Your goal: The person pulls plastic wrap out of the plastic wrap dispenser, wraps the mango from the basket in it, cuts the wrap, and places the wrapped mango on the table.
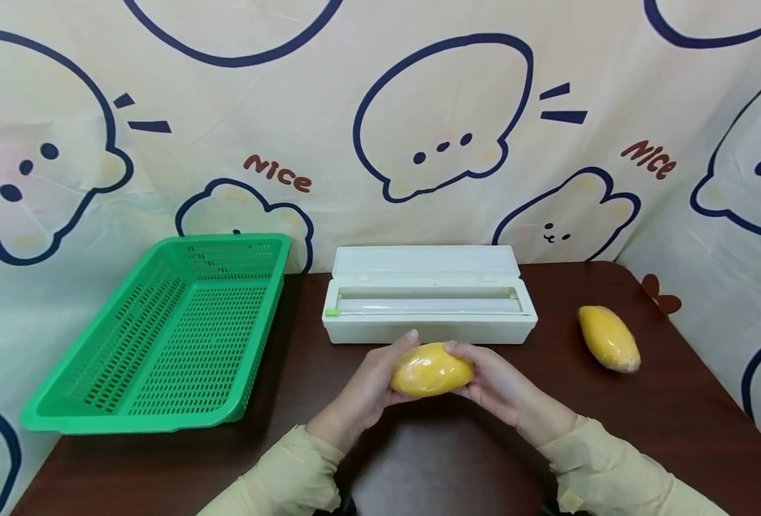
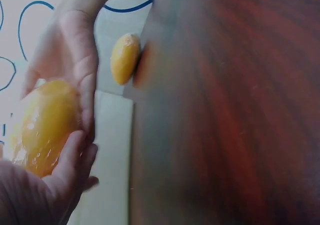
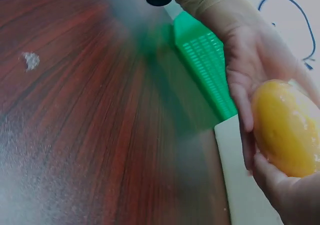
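Note:
A yellow mango (image 1: 432, 370) with a shiny layer of clear film round it is held up between both hands, above the dark wooden table. My left hand (image 1: 374, 387) grips its left end, thumb raised along the side and fingers underneath. At the other end, my right hand (image 1: 498, 383) holds it with the thumb on top and fingers below. In the right wrist view the film on the mango (image 3: 286, 127) catches the light. Just behind the hands stands a white cling film dispenser (image 1: 428, 331), its lid tipped up and a roll inside.
To the left lies a green plastic basket (image 1: 142, 423) with slotted walls. A second film-wrapped mango (image 1: 608, 339) rests near the table's right edge. The right wrist view shows a small crumpled clear scrap (image 3: 31, 61) on the table. A printed cloth (image 1: 329, 129) hangs behind.

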Action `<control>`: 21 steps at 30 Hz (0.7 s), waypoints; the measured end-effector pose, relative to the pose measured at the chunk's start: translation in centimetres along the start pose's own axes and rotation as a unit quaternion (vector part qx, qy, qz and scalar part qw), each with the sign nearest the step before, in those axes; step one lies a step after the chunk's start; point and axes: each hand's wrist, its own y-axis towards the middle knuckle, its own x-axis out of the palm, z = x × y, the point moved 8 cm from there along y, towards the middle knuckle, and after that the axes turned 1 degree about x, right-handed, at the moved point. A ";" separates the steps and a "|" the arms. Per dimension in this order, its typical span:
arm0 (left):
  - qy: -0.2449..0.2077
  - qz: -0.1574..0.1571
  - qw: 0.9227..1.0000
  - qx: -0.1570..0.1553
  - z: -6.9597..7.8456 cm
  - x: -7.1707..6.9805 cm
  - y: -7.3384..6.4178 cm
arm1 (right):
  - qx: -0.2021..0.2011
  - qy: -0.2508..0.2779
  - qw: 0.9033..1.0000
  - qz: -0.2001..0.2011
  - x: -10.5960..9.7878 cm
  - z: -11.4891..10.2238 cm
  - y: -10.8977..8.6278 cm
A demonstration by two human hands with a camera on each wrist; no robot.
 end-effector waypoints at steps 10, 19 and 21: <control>0.004 0.031 0.999 -0.023 -1.1 -0.1 0.1 | 0.024 -0.023 0.998 0.044 0.0 0.8 0.1; -0.003 0.070 0.997 -0.041 -1.7 -0.6 0.0 | 0.021 0.049 0.997 0.054 0.2 1.4 0.3; -0.003 0.071 0.997 -0.043 -1.8 -0.6 0.1 | 0.021 0.051 0.997 0.046 0.2 1.4 0.4</control>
